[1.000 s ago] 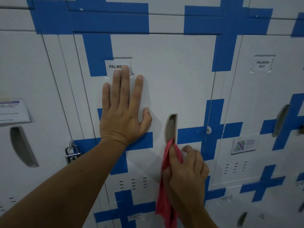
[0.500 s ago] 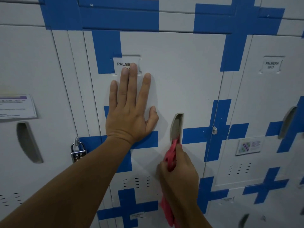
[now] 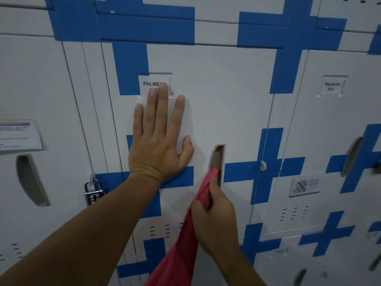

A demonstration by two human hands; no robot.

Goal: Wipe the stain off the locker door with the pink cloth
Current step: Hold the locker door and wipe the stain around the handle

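Head view, our left hand (image 3: pixel 157 145): pressed flat on the locker door (image 3: pixel 226 96), fingers spread and holding nothing, fingertips over the name label (image 3: pixel 153 84).
Head view, our right hand (image 3: pixel 214 219): fingers clenched round the pink cloth (image 3: pixel 181 244), its bunched tip pushed against the lower end of the recessed handle slot (image 3: pixel 217 159); the rest hangs loose below.
Stain: we cannot make it out; it is probably at the slot.
Risk: only a narrow tip touches the metal, so we judge it may skid past the mark, or the slack tail may snag on the slot edge.
Change: half a second ago the cloth tip sat at much the same spot; our left palm has not shifted.
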